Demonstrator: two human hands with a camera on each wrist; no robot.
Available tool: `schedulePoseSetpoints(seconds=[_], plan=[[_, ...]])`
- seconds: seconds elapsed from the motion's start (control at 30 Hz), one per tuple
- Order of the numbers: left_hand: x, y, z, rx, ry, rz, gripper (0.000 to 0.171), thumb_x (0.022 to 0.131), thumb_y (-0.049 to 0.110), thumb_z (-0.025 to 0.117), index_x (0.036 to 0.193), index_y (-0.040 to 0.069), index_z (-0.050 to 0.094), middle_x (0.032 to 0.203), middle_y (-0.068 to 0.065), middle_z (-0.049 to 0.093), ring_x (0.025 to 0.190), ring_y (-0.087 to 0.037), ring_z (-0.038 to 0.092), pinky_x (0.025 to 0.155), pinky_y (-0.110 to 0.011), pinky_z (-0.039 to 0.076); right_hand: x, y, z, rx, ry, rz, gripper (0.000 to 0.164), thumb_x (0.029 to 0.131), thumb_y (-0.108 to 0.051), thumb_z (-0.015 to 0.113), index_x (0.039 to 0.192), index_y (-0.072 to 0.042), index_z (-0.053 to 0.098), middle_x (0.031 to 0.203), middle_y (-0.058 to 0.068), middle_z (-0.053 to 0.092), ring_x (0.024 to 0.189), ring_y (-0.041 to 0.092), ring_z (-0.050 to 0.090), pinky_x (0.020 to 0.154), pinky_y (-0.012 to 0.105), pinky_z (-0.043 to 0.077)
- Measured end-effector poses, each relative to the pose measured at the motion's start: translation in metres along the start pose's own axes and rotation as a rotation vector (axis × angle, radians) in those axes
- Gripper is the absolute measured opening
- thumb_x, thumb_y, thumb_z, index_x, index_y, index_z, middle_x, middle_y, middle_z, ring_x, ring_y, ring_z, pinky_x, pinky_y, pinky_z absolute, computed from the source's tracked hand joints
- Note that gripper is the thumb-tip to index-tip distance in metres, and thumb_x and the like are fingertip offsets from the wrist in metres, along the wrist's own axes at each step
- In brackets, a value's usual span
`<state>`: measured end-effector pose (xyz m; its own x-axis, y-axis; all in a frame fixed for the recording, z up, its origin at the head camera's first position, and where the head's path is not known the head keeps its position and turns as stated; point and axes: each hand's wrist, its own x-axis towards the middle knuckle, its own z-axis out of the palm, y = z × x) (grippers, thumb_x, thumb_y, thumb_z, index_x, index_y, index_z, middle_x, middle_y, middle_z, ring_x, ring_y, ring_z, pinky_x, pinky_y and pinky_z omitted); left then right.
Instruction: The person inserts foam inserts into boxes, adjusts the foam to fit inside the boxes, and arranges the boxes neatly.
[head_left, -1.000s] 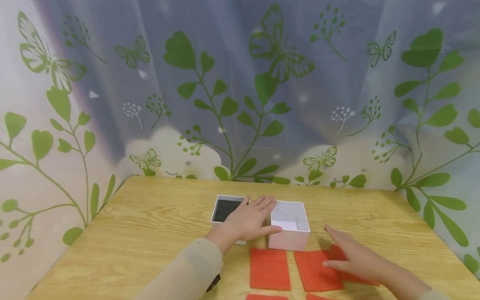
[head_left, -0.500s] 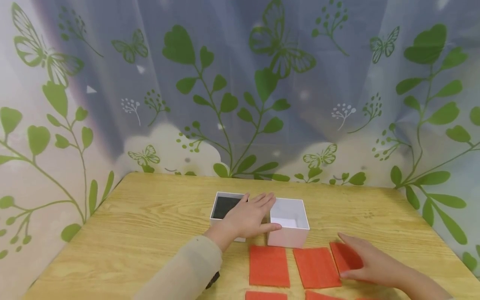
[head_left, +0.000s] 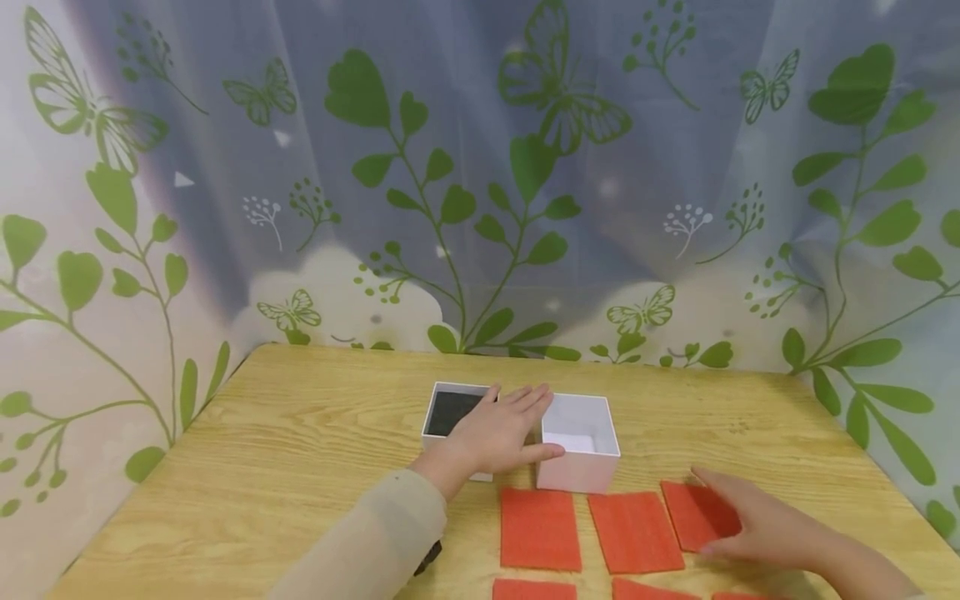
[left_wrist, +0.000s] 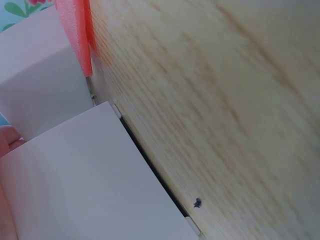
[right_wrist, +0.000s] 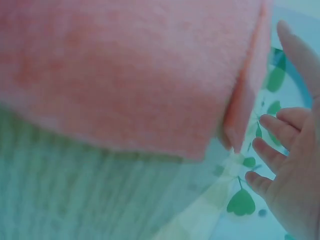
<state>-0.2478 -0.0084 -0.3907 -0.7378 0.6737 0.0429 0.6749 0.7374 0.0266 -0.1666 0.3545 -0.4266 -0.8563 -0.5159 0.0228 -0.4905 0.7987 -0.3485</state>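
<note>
My left hand (head_left: 498, 433) lies with its fingers straight over the left white box (head_left: 482, 477), whose inside looks dark, and reaches to the near left rim of the right box (head_left: 576, 473), pale inside and pinkish in front. Red square pieces lie in front of the boxes: a left one (head_left: 540, 530), a middle one (head_left: 637, 532) and a right one (head_left: 693, 515). Over the right edge of that last piece hovers my right hand (head_left: 772, 525), thumb and fingers spread apart. The right wrist view shows a red piece (right_wrist: 125, 75) beside loosely bent fingers (right_wrist: 272, 155).
More red pieces (head_left: 534, 590) show at the bottom edge of the head view. All of it stands on a wood-grain table (head_left: 300, 433). Behind the table hangs a curtain (head_left: 465, 275) with green leaves and butterflies.
My right hand has moved right, from over the middle red piece to the right one, uncovering more of it. My left hand has stayed on the boxes.
</note>
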Motion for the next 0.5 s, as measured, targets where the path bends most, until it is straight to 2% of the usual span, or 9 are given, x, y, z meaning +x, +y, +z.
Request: schedulePoseSetpoints(seconds=[0.13,0.23,0.33,0.5], plan=[[0.000,0.001,-0.001,-0.006,-0.004,-0.002,0.087,0.085,0.075,0.020,0.151,0.017,0.015,0.154,0.003,0.014,0.140,-0.014,0.015,0.110,-0.050,0.008,-0.002,0.003,-0.008,0.045,-0.030,0.042,0.086,0.079,-0.041,0.072,0.136,0.010,0.036,0.130,0.029,0.045,0.115,0.046,0.044,0.084,0.044,0.045],[0.000,0.002,-0.002,-0.009,-0.005,-0.002,0.087,0.085,0.075,0.020,0.151,0.017,0.015,0.154,0.003,0.014,0.140,-0.014,0.015,0.110,-0.050,0.008,-0.005,0.004,-0.011,0.056,-0.026,0.033,0.085,0.079,-0.039,0.073,0.136,0.011,0.036,0.130,0.028,0.045,0.115,0.047,0.044,0.084,0.041,0.045],[0.000,0.001,-0.002,-0.011,-0.005,-0.003,0.087,0.085,0.075,0.021,0.151,0.017,0.014,0.154,0.003,0.014,0.140,-0.014,0.016,0.110,-0.050,0.008,-0.006,0.000,-0.008,0.071,-0.029,0.020,0.085,0.077,-0.040,0.074,0.136,0.009,0.038,0.131,0.026,0.046,0.114,0.045,0.044,0.083,0.036,0.046],[0.000,0.001,0.000,-0.012,-0.004,-0.004,0.087,0.086,0.074,0.021,0.151,0.017,0.014,0.155,0.004,0.014,0.139,-0.014,0.017,0.110,-0.050,0.007,-0.003,-0.014,0.001,0.113,-0.074,0.034,0.090,0.075,-0.047,0.074,0.138,0.005,0.038,0.132,0.024,0.045,0.114,0.042,0.044,0.085,0.038,0.046]])
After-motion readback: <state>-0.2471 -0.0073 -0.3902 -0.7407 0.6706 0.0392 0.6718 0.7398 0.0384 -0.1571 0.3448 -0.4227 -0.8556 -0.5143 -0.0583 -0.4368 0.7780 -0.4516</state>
